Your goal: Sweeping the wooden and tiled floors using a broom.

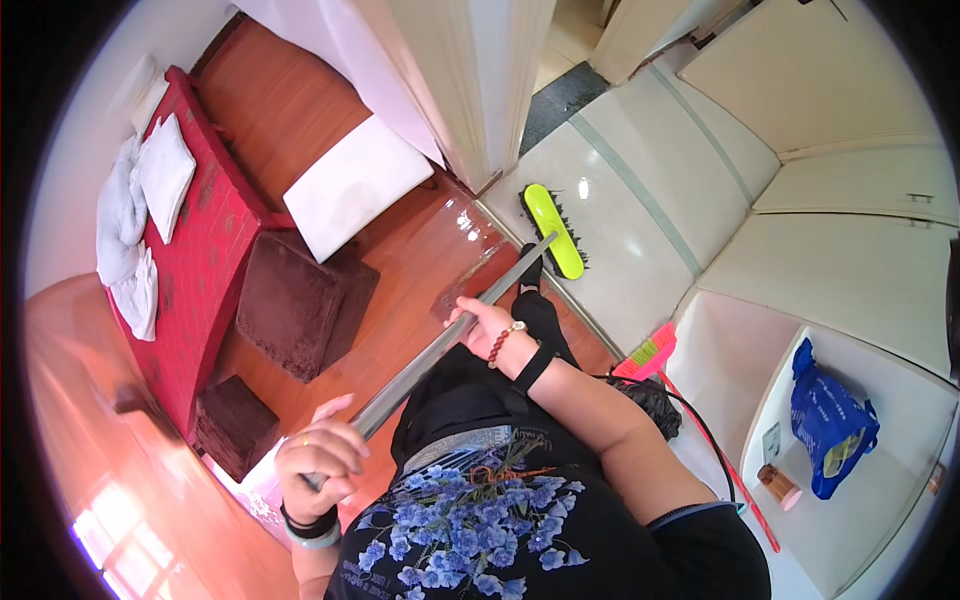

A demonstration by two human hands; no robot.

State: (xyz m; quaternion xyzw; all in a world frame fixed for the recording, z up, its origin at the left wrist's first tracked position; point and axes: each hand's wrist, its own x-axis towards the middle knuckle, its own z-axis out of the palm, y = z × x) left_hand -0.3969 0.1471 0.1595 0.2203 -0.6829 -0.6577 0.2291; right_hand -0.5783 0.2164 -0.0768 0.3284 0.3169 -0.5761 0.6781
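Note:
A long metal pole point(416, 375) runs diagonally across my body. My left hand point(319, 457) is wrapped around its near end, low by my hip, with the forefinger partly raised. Farther along the pole, my right hand point(480, 330) grips it from below with the thumb pointing forward. At the far end is a lime-green broom head point(553, 231) with dark bristles. It rests on the pale tiled floor point(622, 195), just past the metal threshold strip point(581, 311). My dark shoe point(530, 266) is beside the broom head, partly behind the pole.
A red-covered bed or couch point(202, 202), brown cubic stools point(289, 300) and a white-topped bench point(360, 187) stand left on wood flooring. A pink-and-green broom point(646, 356) and a black plastic bag point(649, 405) are at right. A blue bag point(831, 424) lies in the open cabinet point(727, 337).

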